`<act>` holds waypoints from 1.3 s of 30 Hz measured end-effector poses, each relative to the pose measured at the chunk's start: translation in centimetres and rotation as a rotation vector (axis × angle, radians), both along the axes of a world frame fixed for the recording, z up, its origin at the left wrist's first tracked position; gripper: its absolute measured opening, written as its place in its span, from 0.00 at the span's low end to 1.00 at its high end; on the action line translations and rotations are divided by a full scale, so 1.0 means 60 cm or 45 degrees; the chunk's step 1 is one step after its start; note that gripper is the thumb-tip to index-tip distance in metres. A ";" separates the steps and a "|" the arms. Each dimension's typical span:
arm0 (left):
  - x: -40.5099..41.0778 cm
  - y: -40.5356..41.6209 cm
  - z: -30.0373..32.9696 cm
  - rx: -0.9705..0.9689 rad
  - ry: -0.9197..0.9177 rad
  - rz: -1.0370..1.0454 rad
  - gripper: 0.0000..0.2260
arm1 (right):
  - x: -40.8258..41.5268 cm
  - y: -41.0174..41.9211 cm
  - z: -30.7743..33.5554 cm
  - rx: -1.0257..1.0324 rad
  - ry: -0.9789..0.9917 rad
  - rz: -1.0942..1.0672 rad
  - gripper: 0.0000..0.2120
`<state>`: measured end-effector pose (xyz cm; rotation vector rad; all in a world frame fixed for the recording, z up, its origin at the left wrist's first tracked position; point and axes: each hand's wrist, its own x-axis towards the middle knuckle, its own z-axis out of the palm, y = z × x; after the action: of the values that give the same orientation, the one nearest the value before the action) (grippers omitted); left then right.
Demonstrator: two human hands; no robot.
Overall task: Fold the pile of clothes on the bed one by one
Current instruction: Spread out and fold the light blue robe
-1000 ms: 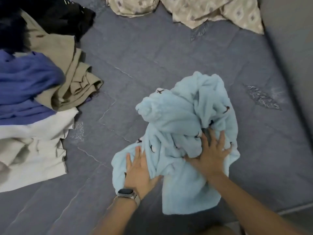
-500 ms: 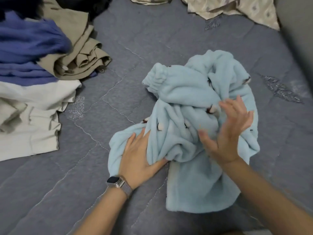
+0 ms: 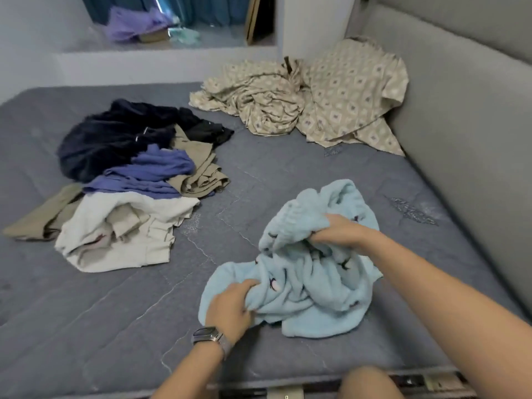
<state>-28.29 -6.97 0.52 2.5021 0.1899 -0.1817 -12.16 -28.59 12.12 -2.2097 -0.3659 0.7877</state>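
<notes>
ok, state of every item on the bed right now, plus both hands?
light blue fleece garment: crumpled, unfolded, gripped by both hands
left hand: grips its near edge
right hand: grips its upper part
clothes pile: heaped, unfolded
patterned beige fabric: crumpled by the headboard
wristwatch: on left wrist

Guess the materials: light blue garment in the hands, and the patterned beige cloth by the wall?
Light blue garment: looks like plush fleece, matte and fuzzy, bunching in thick soft rolls where the left hand and right hand grip it. Patterned beige cloth: seemingly thin woven fabric, smooth, with fine sharp creases; the fibre can't be told.
</notes>
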 end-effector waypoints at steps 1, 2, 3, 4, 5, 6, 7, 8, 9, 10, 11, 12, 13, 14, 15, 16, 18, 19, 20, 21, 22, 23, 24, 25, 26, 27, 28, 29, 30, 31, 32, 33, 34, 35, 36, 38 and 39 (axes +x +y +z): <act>-0.011 0.010 0.017 0.046 0.002 0.093 0.25 | -0.017 -0.018 0.024 0.136 0.046 -0.133 0.12; -0.018 0.018 0.035 0.077 0.030 0.197 0.26 | -0.036 -0.030 0.048 0.244 0.071 -0.248 0.09; -0.023 0.024 0.053 0.092 0.083 0.299 0.28 | -0.057 -0.038 0.072 0.325 0.072 -0.307 0.07; -0.024 0.025 0.076 0.054 0.144 0.374 0.29 | -0.077 -0.042 0.092 0.375 0.035 -0.313 0.05; -0.022 0.023 0.104 -0.055 0.165 0.417 0.30 | -0.095 -0.044 0.109 0.406 -0.019 -0.321 0.05; -0.023 0.014 0.138 -0.213 0.142 0.425 0.31 | -0.117 -0.044 0.127 0.449 -0.056 -0.326 0.06; -0.022 0.002 0.169 -0.373 0.086 0.393 0.33 | -0.139 -0.042 0.142 0.509 -0.065 -0.342 0.07; -0.022 -0.015 0.199 -0.527 0.034 0.327 0.36 | -0.162 -0.039 0.157 0.580 -0.055 -0.361 0.07; -0.027 -0.035 0.229 -0.633 0.002 0.252 0.38 | -0.182 -0.035 0.169 0.638 -0.033 -0.406 0.08; -0.031 -0.056 0.254 -0.700 -0.019 0.188 0.40 | -0.200 -0.033 0.180 0.677 0.001 -0.440 0.08; -0.034 -0.073 0.273 -0.738 -0.049 0.139 0.40 | -0.218 -0.031 0.189 0.721 0.050 -0.471 0.09; -0.036 -0.090 0.287 -0.760 -0.106 0.082 0.34 | -0.238 -0.028 0.201 0.774 0.114 -0.494 0.10; -0.039 -0.105 0.298 -0.730 -0.179 0.028 0.25 | -0.255 -0.026 0.215 0.840 0.190 -0.525 0.11; -0.041 -0.120 0.305 -0.674 -0.244 -0.007 0.16 | -0.267 -0.027 0.226 0.918 0.243 -0.535 0.15; -0.041 -0.129 0.306 -0.610 -0.284 0.003 0.11 | -0.279 -0.031 0.240 1.003 0.273 -0.541 0.18; -0.041 -0.134 0.302 -0.552 -0.312 0.046 0.08 | -0.291 -0.037 0.257 1.098 0.289 -0.509 0.20; -0.039 -0.123 0.289 -0.500 -0.303 0.146 0.08 | -0.306 -0.057 0.288 1.268 0.312 -0.408 0.17; -0.040 -0.109 0.286 -0.485 -0.276 0.156 0.07 | -0.313 -0.068 0.303 1.319 0.300 -0.399 0.15; -0.039 -0.091 0.283 -0.431 -0.243 0.145 0.05 | -0.317 -0.082 0.315 1.337 0.264 -0.386 0.14; -0.038 -0.069 0.288 -0.336 -0.221 0.127 0.04 | -0.314 -0.092 0.322 1.341 0.213 -0.395 0.13; -0.035 -0.043 0.295 -0.227 -0.235 0.109 0.06 | -0.306 -0.104 0.323 1.281 0.077 -0.428 0.11; -0.034 -0.011 0.311 -0.092 -0.250 0.098 0.08 | -0.294 -0.116 0.321 1.120 -0.155 -0.457 0.10; -0.036 0.016 0.333 0.080 -0.274 0.067 0.10 | -0.279 -0.126 0.317 0.926 -0.396 -0.455 0.13; -0.036 0.044 0.363 0.300 -0.295 0.043 0.09 | -0.272 -0.134 0.318 0.739 -0.580 -0.450 0.16; -0.035 0.069 0.398 0.532 -0.349 0.032 0.07 | -0.263 -0.140 0.318 0.593 -0.691 -0.450 0.16; -0.037 0.087 0.438 0.748 -0.406 0.045 0.06 | -0.255 -0.144 0.321 0.483 -0.768 -0.459 0.17; -0.037 0.101 0.481 0.896 -0.490 0.067 0.07 | -0.246 -0.147 0.326 0.420 -0.840 -0.475 0.20; -0.036 0.111 0.523 0.953 -0.581 0.100 0.09 | -0.237 -0.147 0.336 0.363 -0.905 -0.493 0.20; -0.036 0.117 0.566 0.932 -0.687 0.148 0.10 | -0.224 -0.146 0.348 0.301 -0.979 -0.511 0.19; -0.037 0.121 0.605 0.871 -0.803 0.226 0.11 | -0.210 -0.144 0.362 0.231 -1.058 -0.543 0.18; -0.037 0.121 0.643 0.800 -0.961 0.326 0.13 | -0.194 -0.141 0.378 0.173 -1.143 -0.591 0.17; -0.034 0.124 0.671 0.732 -1.126 0.429 0.14 | -0.182 -0.137 0.396 0.143 -1.203 -0.643 0.16; -0.035 0.122 0.697 0.677 -1.269 0.500 0.15 | -0.169 -0.133 0.413 0.144 -1.209 -0.691 0.15; -0.031 0.122 0.711 0.612 -1.328 0.519 0.17 | -0.160 -0.128 0.430 0.211 -1.145 -0.723 0.14; -0.028 0.122 0.720 0.535 -1.295 0.481 0.17 | -0.150 -0.121 0.439 0.328 -1.025 -0.739 0.14; -0.017 0.122 0.716 0.379 -0.995 0.276 0.10 | -0.148 -0.103 0.439 0.578 -0.760 -0.736 0.11; -0.014 0.122 0.704 0.342 -0.801 0.169 0.04 | -0.150 -0.095 0.427 0.661 -0.640 -0.717 0.10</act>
<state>-29.14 0.37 42.76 2.6582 0.1210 0.7205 -21.16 -34.30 37.72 -1.8391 -0.1427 -0.1645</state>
